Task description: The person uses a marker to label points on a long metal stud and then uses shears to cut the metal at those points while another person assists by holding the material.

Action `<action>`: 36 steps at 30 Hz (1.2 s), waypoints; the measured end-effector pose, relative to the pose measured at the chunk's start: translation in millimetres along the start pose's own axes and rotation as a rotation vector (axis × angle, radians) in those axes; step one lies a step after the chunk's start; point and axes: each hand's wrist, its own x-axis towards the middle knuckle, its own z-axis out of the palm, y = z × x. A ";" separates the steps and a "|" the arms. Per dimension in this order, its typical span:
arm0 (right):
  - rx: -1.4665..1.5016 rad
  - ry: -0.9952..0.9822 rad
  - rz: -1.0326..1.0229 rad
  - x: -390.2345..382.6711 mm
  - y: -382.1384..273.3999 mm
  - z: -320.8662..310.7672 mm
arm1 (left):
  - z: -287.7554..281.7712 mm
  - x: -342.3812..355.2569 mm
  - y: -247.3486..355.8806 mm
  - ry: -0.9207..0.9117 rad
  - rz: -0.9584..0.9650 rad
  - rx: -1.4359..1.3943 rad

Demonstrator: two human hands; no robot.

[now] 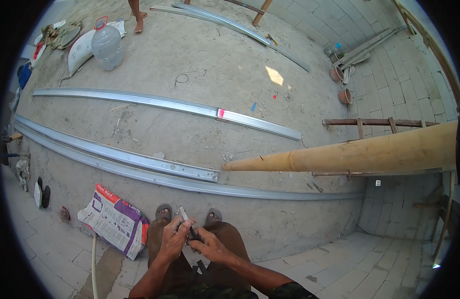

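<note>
Floor (215, 60) grey, dusty, gritty. Block wall (404, 84) beyond pole (339, 149). Metal rails (165, 103), mostly left of pole. Nearer than pole, to its left: left hand (174, 236), right hand (210, 246) together, both gripping slim pale-and-dark tool (184, 214), kind unclear.

left hand (174, 237), right hand (209, 246) gripping slim white-and-black object (184, 214); metal channels (260, 125) ahead; bamboo pole (339, 151) at right
</note>
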 end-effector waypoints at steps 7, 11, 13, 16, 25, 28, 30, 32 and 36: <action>0.219 -0.001 0.015 -73.3 -3.2 5.9 | 29.4 -29.8 45.5 0.073 -0.046 -0.304; 0.581 0.005 0.048 -107.6 -9.5 33.5 | 65.8 -52.1 68.6 -0.021 -0.065 -0.202; 0.837 0.098 0.080 -120.9 -10.3 47.2 | 79.5 -57.4 71.0 -0.097 -0.069 -0.072; 0.795 0.228 0.020 -134.0 -0.7 52.6 | 95.1 -58.0 79.7 -0.196 -0.094 0.006; 0.851 0.615 -0.098 -167.2 41.8 7.5 | 138.1 -40.8 48.3 -0.414 -0.253 0.101; 1.056 0.683 -0.123 -181.3 59.0 -36.2 | 141.3 -26.1 64.1 -0.495 -0.284 0.308; 1.096 0.703 -0.120 -185.0 74.5 -70.9 | 149.6 -18.0 72.8 -0.495 -0.260 0.359; 1.174 0.752 -0.140 -194.3 87.5 -118.1 | 173.4 -13.6 79.7 -0.414 -0.323 0.451; 1.174 0.739 -0.210 -231.7 108.1 -231.3 | 255.1 2.9 68.6 -0.305 -0.321 0.515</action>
